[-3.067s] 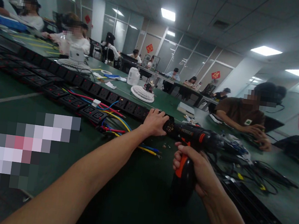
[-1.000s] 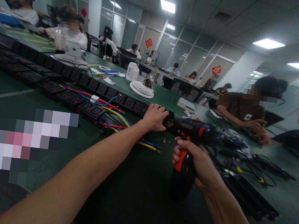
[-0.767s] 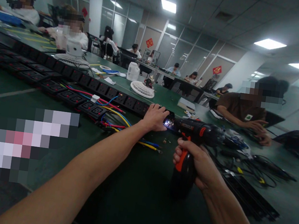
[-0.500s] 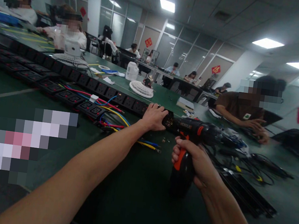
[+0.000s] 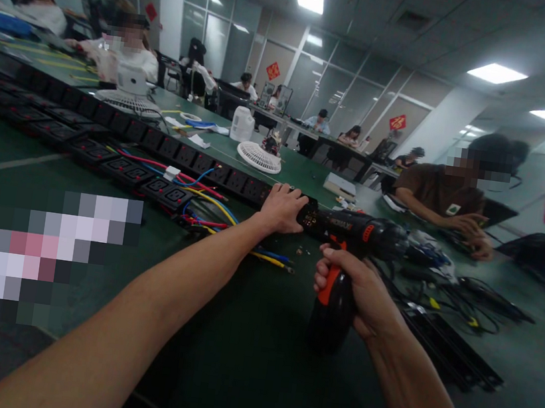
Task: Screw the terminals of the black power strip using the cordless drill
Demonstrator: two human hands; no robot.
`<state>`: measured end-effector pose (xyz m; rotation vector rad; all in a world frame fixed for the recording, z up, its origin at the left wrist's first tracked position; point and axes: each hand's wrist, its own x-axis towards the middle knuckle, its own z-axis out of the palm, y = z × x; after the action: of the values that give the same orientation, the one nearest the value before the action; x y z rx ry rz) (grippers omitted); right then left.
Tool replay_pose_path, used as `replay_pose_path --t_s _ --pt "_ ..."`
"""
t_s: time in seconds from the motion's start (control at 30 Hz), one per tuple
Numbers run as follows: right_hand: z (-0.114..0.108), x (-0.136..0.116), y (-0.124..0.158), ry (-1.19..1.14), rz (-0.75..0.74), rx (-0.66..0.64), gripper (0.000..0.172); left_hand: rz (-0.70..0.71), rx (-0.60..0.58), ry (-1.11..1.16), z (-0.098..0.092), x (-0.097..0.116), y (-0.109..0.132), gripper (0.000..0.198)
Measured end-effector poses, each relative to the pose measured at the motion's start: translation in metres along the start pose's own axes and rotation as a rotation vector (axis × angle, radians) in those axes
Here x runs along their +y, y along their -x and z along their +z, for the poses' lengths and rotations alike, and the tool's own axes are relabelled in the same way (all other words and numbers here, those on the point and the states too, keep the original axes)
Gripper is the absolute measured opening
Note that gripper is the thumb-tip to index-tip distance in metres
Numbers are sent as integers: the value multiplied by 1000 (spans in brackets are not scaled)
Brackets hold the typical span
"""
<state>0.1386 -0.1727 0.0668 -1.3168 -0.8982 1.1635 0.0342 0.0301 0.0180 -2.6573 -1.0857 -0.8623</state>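
Note:
My right hand [image 5: 350,281] is wrapped around the grip of a black and orange cordless drill [image 5: 349,234]. The drill lies level, its front end pointing left toward the end of a long black power strip [image 5: 189,153]. My left hand [image 5: 282,208] presses down over that end of the strip, fingers curled across its top. Whether the drill's tip touches the strip is hard to see. In front of the long strip runs a row of black socket modules [image 5: 131,172], with red, blue and yellow wires [image 5: 212,203] coming from it. Tiny loose parts [image 5: 301,250] lie below the drill's tip.
Black cables [image 5: 451,298] and dark metal bars [image 5: 449,348] lie to the right on the green table [image 5: 235,333]. Beyond the strip are white fan parts [image 5: 260,157], a white jug [image 5: 242,124] and a box [image 5: 340,185]. A person [image 5: 447,193] works across the table at right.
The view has shifted very slightly. Both hands, the drill and the power strip keep the same positions relative to each other.

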Motion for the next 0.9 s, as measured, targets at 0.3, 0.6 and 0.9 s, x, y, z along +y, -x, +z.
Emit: replay_pose_path --t_s 0.3,0.6,0.9 --pt "2 -1 0 6 -12 -2 34 11 22 -3 3 -1 0 60" --pt "2 -1 1 9 -11 -4 35 2 19 -5 1 0 0 60" --pt "3 0 0 17 -9 0 29 7 23 -12 2 0 0 61"
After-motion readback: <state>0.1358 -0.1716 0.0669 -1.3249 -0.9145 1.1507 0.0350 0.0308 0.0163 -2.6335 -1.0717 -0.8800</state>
